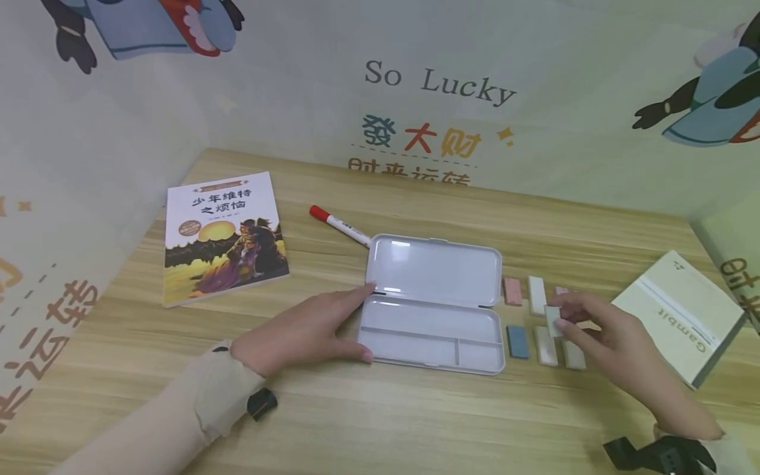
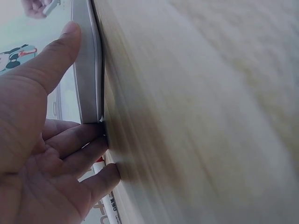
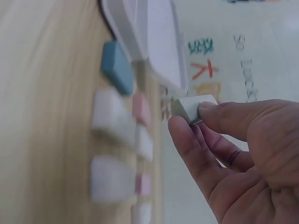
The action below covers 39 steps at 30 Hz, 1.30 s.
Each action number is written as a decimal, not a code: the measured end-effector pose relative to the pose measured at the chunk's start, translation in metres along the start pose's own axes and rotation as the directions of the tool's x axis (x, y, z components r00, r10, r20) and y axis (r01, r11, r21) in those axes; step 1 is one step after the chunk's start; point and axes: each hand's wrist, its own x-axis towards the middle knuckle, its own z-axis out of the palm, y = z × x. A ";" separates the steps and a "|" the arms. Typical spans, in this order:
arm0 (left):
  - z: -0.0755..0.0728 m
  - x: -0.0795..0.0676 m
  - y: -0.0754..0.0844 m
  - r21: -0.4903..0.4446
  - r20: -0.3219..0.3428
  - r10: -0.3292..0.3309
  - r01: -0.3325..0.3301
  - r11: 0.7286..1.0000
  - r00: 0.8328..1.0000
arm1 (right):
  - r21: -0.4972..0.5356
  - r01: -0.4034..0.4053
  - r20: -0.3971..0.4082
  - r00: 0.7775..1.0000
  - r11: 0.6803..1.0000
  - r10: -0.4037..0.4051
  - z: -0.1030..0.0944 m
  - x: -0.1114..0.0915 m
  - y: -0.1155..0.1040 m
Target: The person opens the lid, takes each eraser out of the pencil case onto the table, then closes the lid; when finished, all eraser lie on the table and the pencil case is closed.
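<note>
An open, light-coloured pencil case [image 1: 430, 346] lies with its lid [image 1: 436, 270] tipped back and divided compartments in its base. My left hand [image 1: 305, 330] rests against the case's left side, thumb at the front corner and fingers near the hinge. Between thumb and fingertips, my right hand [image 1: 611, 336] pinches a pale greenish-white eraser [image 3: 189, 108], raised above the table. Below and around it lie a blue eraser [image 1: 518, 342], a pink eraser [image 1: 512, 291], a tall white eraser [image 1: 537, 295], two white erasers in the front row, and a second pink one partly hidden by the fingers.
A red-capped white marker [image 1: 341, 226] lies behind the case, its end hidden by the lid. An illustrated book [image 1: 225, 237] is at the left. At the right, beside my right hand, lies a pale "Gambit" box or book [image 1: 677, 310]. A printed curtain [image 1: 297, 99] hangs behind the table.
</note>
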 end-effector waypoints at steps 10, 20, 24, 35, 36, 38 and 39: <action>0.000 0.000 0.001 -0.012 0.000 -0.005 0.005 1.000 1.000 | -0.053 -0.113 -0.031 0.993 0.992 0.111 -0.018 -0.035 0.033; 0.000 0.001 0.000 -0.015 0.004 0.003 -0.003 1.000 1.000 | -0.069 -0.125 0.006 0.992 0.990 0.126 -0.019 -0.058 0.055; -0.001 0.001 0.000 -0.008 0.008 0.003 -0.003 1.000 1.000 | -0.071 -0.130 -0.007 0.992 0.989 0.130 -0.018 -0.058 0.058; 0.000 0.001 -0.001 0.001 0.011 0.019 -0.019 1.000 1.000 | -0.117 -0.217 0.034 0.974 0.969 0.222 -0.017 -0.056 0.061; 0.000 0.001 -0.001 0.001 0.012 0.019 -0.019 1.000 1.000 | -0.121 -0.220 0.036 0.974 0.968 0.226 -0.017 -0.056 0.061; 0.000 0.001 -0.001 0.001 0.011 0.020 -0.020 1.000 1.000 | -0.133 -0.222 0.042 0.973 0.966 0.229 -0.017 -0.055 0.061; 0.000 0.001 -0.001 0.002 0.010 0.020 -0.020 1.000 1.000 | -0.136 -0.223 0.045 0.972 0.965 0.231 -0.018 -0.054 0.061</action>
